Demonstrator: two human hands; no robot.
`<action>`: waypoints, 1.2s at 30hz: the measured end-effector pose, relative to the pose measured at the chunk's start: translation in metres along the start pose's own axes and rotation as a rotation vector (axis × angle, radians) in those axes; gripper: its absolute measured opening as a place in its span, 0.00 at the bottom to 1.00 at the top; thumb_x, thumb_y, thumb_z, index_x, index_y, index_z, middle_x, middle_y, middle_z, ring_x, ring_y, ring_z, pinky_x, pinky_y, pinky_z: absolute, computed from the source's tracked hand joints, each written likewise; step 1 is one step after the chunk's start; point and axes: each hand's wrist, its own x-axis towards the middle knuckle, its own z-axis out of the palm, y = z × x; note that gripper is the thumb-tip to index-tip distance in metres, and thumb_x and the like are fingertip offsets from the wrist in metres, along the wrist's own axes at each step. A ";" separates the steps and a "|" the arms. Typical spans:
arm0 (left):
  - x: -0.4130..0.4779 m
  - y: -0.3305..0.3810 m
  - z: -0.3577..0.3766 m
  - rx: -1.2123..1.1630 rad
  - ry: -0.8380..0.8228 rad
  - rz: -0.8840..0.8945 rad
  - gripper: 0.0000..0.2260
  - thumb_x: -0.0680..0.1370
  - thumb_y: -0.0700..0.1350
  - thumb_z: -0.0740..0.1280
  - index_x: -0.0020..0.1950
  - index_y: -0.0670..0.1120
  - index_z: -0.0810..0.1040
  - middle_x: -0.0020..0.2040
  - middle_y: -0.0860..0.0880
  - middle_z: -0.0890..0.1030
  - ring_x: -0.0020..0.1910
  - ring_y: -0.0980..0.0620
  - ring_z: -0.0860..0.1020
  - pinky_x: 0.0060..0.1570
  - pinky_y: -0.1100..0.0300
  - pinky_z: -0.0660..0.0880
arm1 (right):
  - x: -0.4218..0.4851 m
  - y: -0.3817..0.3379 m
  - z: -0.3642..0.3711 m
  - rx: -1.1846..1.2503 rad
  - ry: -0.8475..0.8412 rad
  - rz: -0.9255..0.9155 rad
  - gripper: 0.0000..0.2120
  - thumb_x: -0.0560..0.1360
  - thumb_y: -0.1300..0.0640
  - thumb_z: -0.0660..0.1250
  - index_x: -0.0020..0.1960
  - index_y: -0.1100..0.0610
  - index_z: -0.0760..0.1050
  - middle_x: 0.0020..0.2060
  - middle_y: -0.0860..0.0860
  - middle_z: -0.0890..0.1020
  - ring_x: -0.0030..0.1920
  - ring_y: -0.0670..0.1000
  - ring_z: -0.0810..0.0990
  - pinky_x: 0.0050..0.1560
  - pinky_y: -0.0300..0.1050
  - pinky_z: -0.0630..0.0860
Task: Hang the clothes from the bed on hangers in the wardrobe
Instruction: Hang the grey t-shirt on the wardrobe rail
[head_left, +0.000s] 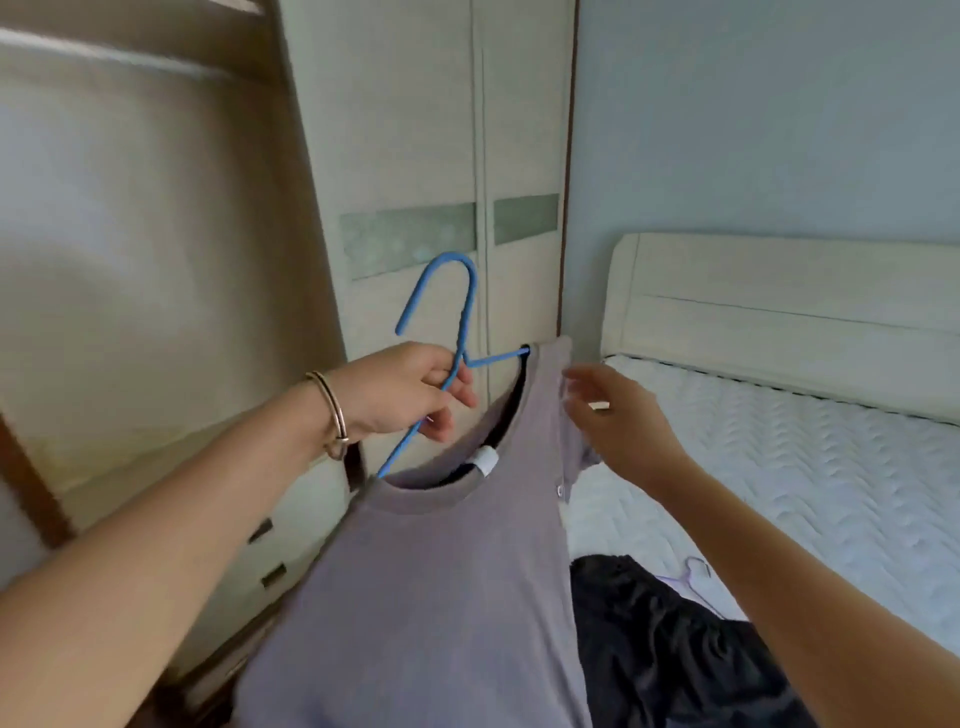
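A grey sleeveless top (441, 582) hangs on a blue hanger (457, 312), held up in front of the wardrobe (415, 130). My left hand (400, 389), with a bracelet on the wrist, grips the hanger just below its hook. My right hand (613, 415) touches the top's right shoulder with fingers spread, holding nothing firmly. The hanger's right arm runs inside the neckline. A black garment (675, 644) lies on the white bed (805, 467), with a pale lilac hanger (696, 571) beside it.
The wardrobe's right doors are shut, with green glass bands. An open door or panel (130, 260) fills the left side. Drawers with handles (270, 551) sit low on the wardrobe. The cream headboard (779, 306) stands against a pale blue wall.
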 end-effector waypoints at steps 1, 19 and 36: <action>-0.015 0.001 -0.011 0.022 0.089 0.011 0.12 0.77 0.29 0.54 0.51 0.44 0.72 0.46 0.48 0.78 0.26 0.57 0.71 0.27 0.69 0.73 | 0.001 -0.014 0.008 -0.024 0.009 -0.075 0.16 0.76 0.61 0.62 0.63 0.56 0.74 0.55 0.51 0.79 0.57 0.52 0.77 0.54 0.35 0.68; -0.226 -0.050 -0.177 0.210 0.940 0.087 0.11 0.77 0.49 0.64 0.40 0.43 0.79 0.26 0.60 0.79 0.21 0.62 0.68 0.27 0.75 0.67 | -0.046 -0.222 0.127 0.308 -0.156 -0.528 0.04 0.73 0.57 0.69 0.43 0.57 0.82 0.32 0.39 0.78 0.32 0.30 0.74 0.38 0.21 0.67; -0.313 -0.147 -0.329 0.222 0.814 0.136 0.12 0.78 0.50 0.62 0.34 0.53 0.75 0.23 0.59 0.76 0.21 0.66 0.70 0.26 0.80 0.67 | -0.079 -0.388 0.272 0.074 -0.312 -0.651 0.10 0.74 0.43 0.63 0.48 0.47 0.77 0.37 0.46 0.81 0.35 0.43 0.75 0.36 0.31 0.70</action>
